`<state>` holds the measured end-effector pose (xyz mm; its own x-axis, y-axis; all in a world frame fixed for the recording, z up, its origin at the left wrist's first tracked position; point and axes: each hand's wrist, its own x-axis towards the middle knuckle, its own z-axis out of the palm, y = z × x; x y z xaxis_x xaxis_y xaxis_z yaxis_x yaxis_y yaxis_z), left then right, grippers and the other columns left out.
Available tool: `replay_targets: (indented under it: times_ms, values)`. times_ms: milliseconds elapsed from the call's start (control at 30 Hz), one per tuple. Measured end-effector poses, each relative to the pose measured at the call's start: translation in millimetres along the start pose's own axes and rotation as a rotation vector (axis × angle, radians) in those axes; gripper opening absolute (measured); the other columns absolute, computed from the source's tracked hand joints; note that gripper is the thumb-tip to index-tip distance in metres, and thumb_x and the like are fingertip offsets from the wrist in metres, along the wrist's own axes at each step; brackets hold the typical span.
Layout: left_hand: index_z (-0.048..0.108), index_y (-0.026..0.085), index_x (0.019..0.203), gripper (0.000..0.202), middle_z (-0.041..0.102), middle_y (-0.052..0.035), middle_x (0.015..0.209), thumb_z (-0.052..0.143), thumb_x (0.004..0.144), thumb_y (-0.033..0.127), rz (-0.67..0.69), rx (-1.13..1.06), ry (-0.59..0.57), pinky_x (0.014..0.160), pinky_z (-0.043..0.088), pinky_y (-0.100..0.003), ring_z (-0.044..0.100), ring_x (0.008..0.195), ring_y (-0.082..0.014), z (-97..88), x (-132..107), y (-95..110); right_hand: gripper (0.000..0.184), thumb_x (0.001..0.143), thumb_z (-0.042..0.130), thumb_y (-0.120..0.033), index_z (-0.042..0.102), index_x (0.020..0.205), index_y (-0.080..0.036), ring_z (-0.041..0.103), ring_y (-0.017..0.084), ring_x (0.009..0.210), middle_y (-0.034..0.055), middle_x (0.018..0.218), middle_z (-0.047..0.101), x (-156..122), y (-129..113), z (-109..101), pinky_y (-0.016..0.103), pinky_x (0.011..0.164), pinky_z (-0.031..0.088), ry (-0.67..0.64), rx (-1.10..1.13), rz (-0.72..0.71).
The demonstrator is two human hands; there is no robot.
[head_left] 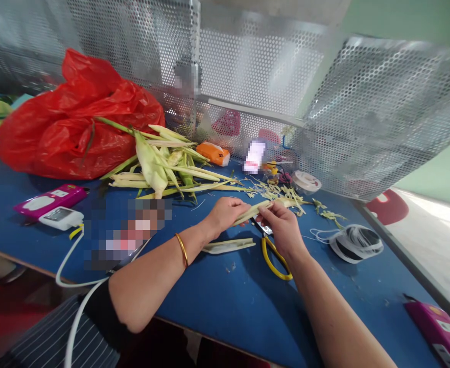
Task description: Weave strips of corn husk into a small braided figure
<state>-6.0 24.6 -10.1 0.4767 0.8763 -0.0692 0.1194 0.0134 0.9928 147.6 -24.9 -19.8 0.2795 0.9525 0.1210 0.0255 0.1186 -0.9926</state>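
Over the middle of a blue table (217, 301), both my hands hold one pale green leaf strip (256, 208). My left hand (227, 213), with a gold bangle on its wrist, is closed round the strip's near end. My right hand (282, 222) pinches the same strip further along, fingers closed. Yellow-handled scissors (274, 254) lie on the table just under my right hand. A second leaf strip (228, 246) lies flat below my left hand. A heap of green and pale leaves (163, 163) lies behind my hands.
A red plastic bag (71, 117) sits at the back left. A pink and a white device (50, 204) with a white cable lie at the left. A spool of white thread (357, 243) rests at the right, leaf scraps (282, 194) behind it. Perforated metal screens (324, 102) wall the back.
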Motion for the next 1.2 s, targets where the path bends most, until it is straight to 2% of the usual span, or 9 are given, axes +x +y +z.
replay_targets:
  times_ms: [100, 267, 367, 500, 700, 767, 933, 1067, 1200]
  values:
    - [0.061, 0.016, 0.068, 0.030, 0.062, -0.0006, 0.059, 0.056, 0.081, 0.042, -0.029, -0.065, -0.053, 0.053, 0.039, -0.023, 0.055, 0.054, -0.0117, 0.3, 0.6, -1.3, 0.028, 0.066, 0.076, -0.043, 0.065, 0.071, -0.018, 0.053, 0.012, 0.056, -0.0013, 0.059, 0.062, -0.9, -0.8, 0.8, 0.024, 0.053, 0.041, -0.009, 0.013, 0.005]
    - [0.056, 0.018, 0.073, 0.039, 0.059, 0.0028, 0.063, 0.077, 0.061, 0.047, 0.176, 0.032, -0.064, 0.053, 0.037, -0.022, 0.050, 0.056, -0.0097, 1.7, 4.6, -11.3, 0.025, 0.066, 0.077, -0.039, 0.064, 0.067, -0.018, 0.050, 0.010, 0.052, -0.0034, 0.056, 0.059, -1.6, -0.2, 1.2, 0.022, 0.052, 0.039, -0.003, 0.064, 0.033]
    - [0.052, 0.018, 0.068, 0.034, 0.052, 0.0050, 0.058, 0.069, 0.070, 0.047, 0.155, 0.057, -0.037, 0.053, 0.033, -0.022, 0.044, 0.053, -0.0082, 0.8, 5.7, -13.4, 0.025, 0.067, 0.077, -0.040, 0.065, 0.069, -0.018, 0.052, 0.011, 0.055, -0.0026, 0.057, 0.061, -1.8, 0.6, 1.0, 0.023, 0.054, 0.040, -0.051, 0.041, 0.032]
    - [0.055, 0.016, 0.063, 0.028, 0.048, 0.0049, 0.058, 0.059, 0.079, 0.039, 0.221, 0.234, 0.061, 0.055, 0.028, -0.023, 0.039, 0.057, -0.0087, -2.7, 5.2, -10.2, 0.024, 0.068, 0.076, -0.039, 0.065, 0.071, -0.018, 0.055, 0.012, 0.056, -0.0021, 0.058, 0.062, -1.6, 1.1, 0.6, 0.023, 0.055, 0.040, -0.060, 0.010, 0.027]
    - [0.048, 0.017, 0.055, 0.040, 0.041, 0.0049, 0.052, 0.048, 0.089, 0.038, 0.285, 0.527, 0.142, 0.054, 0.021, -0.027, 0.035, 0.053, -0.0094, -6.3, 5.1, -7.5, 0.023, 0.067, 0.075, -0.038, 0.064, 0.072, -0.018, 0.054, 0.012, 0.054, -0.0017, 0.057, 0.063, -1.5, 1.9, -0.5, 0.024, 0.053, 0.040, -0.052, -0.023, 0.038]
    - [0.052, 0.017, 0.058, 0.039, 0.045, 0.0042, 0.053, 0.048, 0.090, 0.039, 0.287, 0.564, 0.170, 0.054, 0.022, -0.027, 0.037, 0.054, -0.0100, -6.0, 4.6, -7.5, 0.023, 0.067, 0.075, -0.038, 0.064, 0.072, -0.018, 0.056, 0.012, 0.055, -0.0017, 0.057, 0.063, -1.7, 2.4, -0.4, 0.023, 0.054, 0.040, -0.057, -0.012, 0.043]
    - [0.066, 0.019, 0.082, 0.022, 0.065, 0.0009, 0.071, 0.053, 0.088, 0.036, 0.340, 0.627, 0.202, 0.059, 0.028, -0.025, 0.052, 0.065, -0.0129, -2.3, 0.4, -7.4, 0.028, 0.064, 0.077, -0.035, 0.065, 0.082, -0.018, 0.056, 0.012, 0.055, -0.0032, 0.060, 0.062, -2.0, 4.2, 2.6, 0.022, 0.051, 0.041, -0.026, 0.047, 0.088]
    - [0.064, 0.020, 0.079, 0.028, 0.067, -0.0021, 0.076, 0.047, 0.093, 0.037, 0.383, 0.771, 0.180, 0.060, 0.028, -0.026, 0.056, 0.071, -0.0155, 0.5, -2.9, -6.6, 0.031, 0.062, 0.079, -0.036, 0.065, 0.084, -0.018, 0.057, 0.011, 0.056, -0.0040, 0.063, 0.062, -1.8, 6.1, 5.0, 0.021, 0.050, 0.041, 0.018, 0.058, 0.077]
    - [0.060, 0.018, 0.072, 0.037, 0.066, -0.0034, 0.072, 0.039, 0.096, 0.038, 0.328, 0.818, 0.174, 0.058, 0.026, -0.027, 0.055, 0.068, -0.0160, 0.2, -1.3, -5.6, 0.027, 0.061, 0.080, -0.036, 0.065, 0.074, -0.018, 0.055, 0.010, 0.053, -0.0043, 0.057, 0.059, -1.6, 6.0, 5.4, 0.021, 0.049, 0.041, 0.001, 0.039, 0.066]
